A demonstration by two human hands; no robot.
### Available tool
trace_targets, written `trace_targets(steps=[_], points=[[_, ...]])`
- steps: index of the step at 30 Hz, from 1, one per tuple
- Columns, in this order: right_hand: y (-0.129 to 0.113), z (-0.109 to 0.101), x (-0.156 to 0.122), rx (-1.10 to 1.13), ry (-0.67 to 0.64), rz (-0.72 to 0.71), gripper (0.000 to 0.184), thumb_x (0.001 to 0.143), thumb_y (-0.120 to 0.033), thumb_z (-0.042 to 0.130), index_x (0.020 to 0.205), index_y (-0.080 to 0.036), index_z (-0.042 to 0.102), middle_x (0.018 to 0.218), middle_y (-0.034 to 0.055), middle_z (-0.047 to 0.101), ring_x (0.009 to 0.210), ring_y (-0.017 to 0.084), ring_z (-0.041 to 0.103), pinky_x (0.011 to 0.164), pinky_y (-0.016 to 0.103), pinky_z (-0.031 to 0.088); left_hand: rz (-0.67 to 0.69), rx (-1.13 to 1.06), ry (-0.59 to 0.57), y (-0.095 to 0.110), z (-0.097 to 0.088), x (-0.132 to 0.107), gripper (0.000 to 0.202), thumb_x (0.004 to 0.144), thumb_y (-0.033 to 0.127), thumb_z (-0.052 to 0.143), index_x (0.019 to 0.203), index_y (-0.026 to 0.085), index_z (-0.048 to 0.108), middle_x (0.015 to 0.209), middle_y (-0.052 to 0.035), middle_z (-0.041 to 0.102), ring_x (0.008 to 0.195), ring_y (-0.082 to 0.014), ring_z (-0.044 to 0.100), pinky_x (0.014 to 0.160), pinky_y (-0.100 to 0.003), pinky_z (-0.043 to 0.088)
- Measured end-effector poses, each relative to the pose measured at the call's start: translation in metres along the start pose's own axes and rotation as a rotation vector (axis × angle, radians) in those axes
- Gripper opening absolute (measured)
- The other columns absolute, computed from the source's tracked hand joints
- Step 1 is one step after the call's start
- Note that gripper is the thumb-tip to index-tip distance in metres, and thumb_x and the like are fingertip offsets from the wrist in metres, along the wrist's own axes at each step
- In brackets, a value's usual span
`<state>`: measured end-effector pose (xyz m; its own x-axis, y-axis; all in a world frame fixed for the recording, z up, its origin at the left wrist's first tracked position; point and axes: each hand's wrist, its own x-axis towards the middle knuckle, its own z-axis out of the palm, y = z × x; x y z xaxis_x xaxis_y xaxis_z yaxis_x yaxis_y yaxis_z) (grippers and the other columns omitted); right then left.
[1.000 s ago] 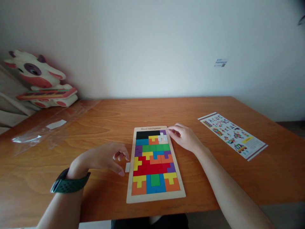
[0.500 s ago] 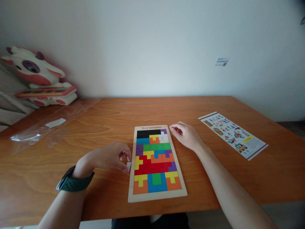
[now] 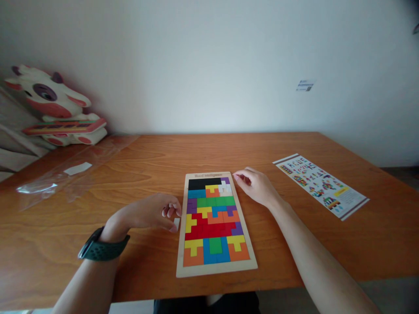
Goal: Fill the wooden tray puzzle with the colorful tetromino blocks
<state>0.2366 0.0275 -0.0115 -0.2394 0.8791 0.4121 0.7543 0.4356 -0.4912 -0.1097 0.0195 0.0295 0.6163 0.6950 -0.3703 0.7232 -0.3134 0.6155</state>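
A wooden puzzle board [image 3: 216, 272] with a pale rim lies in front of me, filled with flat coloured blocks in red, orange, yellow, green, blue, purple and white. A black area [image 3: 203, 183] spans its upper left. Left of the board, my left hand [image 3: 150, 212] rests on the table, fingers curled and thumb apart from the index finger. Its thumb tip is against a small white block [image 3: 176, 224] lying beside the rim. At the board's upper right corner, my right hand [image 3: 255, 186] has its fingertips closed together; anything between them is hidden.
A printed pattern sheet [image 3: 322, 185] lies on the table [image 3: 183, 150] to the right. Clear plastic wrapping [image 3: 59, 185] with a white slip sits at the left. Behind it stands a cow-shaped toy keyboard [image 3: 65, 107], near the wall [image 3: 203, 65].
The index finger of my left hand has lifted slightly and its thumb has shifted a little up, showing more of the white block. My right hand and the board stay put.
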Motion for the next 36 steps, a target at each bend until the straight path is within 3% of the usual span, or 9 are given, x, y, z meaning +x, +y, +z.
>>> trace_targets(steps=[8, 12, 16, 21, 27, 31, 36], points=[[-0.001, 0.000, 0.000, 0.009, -0.007, -0.012, 0.020, 0.096, -0.030, 0.054, 0.097, -0.019, 0.070, 0.086, 0.0050, 0.067, 0.069, 0.015, 0.059, 0.065, 0.028, 0.044, -0.057, 0.012, 0.010, 0.001, -0.004, -0.003, 0.025, 0.064, 0.032, 0.078, 0.084, 0.019, 0.071, 0.081, 0.0005, 0.067, 0.075, -0.0178, 0.060, 0.065, -0.023, 0.045], [0.000, -0.001, 0.000, 0.005, -0.011, -0.010, 0.019, 0.096, -0.029, 0.054, 0.097, -0.019, 0.071, 0.085, 0.0047, 0.067, 0.070, 0.016, 0.060, 0.065, 0.028, 0.044, -0.018, -0.061, -0.020, 0.005, -0.005, -0.003, 0.018, 0.068, 0.030, 0.075, 0.080, 0.020, 0.068, 0.080, 0.0013, 0.069, 0.076, -0.0178, 0.063, 0.069, -0.024, 0.047], [0.001, 0.000, 0.000, -0.002, -0.010, -0.007, 0.018, 0.095, -0.029, 0.055, 0.096, -0.019, 0.071, 0.085, 0.0045, 0.067, 0.069, 0.015, 0.060, 0.066, 0.028, 0.044, 0.029, -0.109, -0.037, 0.007, -0.007, -0.003, 0.017, 0.074, 0.034, 0.072, 0.080, 0.019, 0.068, 0.075, 0.0007, 0.069, 0.071, -0.0168, 0.063, 0.064, -0.023, 0.048], [0.000, 0.002, 0.000, -0.002, -0.002, -0.010, 0.017, 0.095, -0.027, 0.055, 0.097, -0.020, 0.071, 0.086, 0.0042, 0.067, 0.069, 0.015, 0.060, 0.067, 0.028, 0.045, 0.102, -0.257, 0.095, 0.008, -0.004, 0.003, 0.023, 0.083, 0.041, 0.068, 0.089, 0.019, 0.069, 0.081, -0.0010, 0.073, 0.074, -0.0153, 0.066, 0.066, -0.023, 0.050], [-0.001, 0.006, -0.001, 0.023, -0.026, -0.014, 0.016, 0.094, -0.025, 0.056, 0.099, -0.020, 0.071, 0.089, 0.0042, 0.067, 0.073, 0.015, 0.062, 0.068, 0.028, 0.046, 0.165, -0.547, 0.297, 0.010, 0.011, 0.021, 0.031, 0.081, 0.041, 0.072, 0.101, 0.018, 0.069, 0.091, -0.0044, 0.076, 0.085, -0.0183, 0.070, 0.077, -0.029, 0.056], [-0.004, 0.011, -0.003, 0.074, -0.111, -0.052, 0.019, 0.095, -0.028, 0.056, 0.105, -0.021, 0.071, 0.091, 0.0043, 0.065, 0.074, 0.015, 0.062, 0.068, 0.028, 0.048, 0.212, -0.535, 0.417, 0.010, 0.024, 0.033, 0.028, 0.082, 0.043, 0.071, 0.092, 0.017, 0.071, 0.090, -0.0047, 0.075, 0.083, -0.0172, 0.069, 0.076, -0.026, 0.055], [-0.008, 0.014, -0.004, 0.057, -0.187, -0.086, 0.032, 0.094, -0.037, 0.060, 0.122, -0.022, 0.068, 0.097, 0.0067, 0.062, 0.081, 0.018, 0.062, 0.072, 0.032, 0.050, 0.186, -0.446, 0.422, 0.013, 0.037, 0.041, 0.032, 0.085, 0.046, 0.068, 0.094, 0.016, 0.071, 0.090, -0.0062, 0.074, 0.081, -0.0171, 0.067, 0.071, -0.025, 0.053]])
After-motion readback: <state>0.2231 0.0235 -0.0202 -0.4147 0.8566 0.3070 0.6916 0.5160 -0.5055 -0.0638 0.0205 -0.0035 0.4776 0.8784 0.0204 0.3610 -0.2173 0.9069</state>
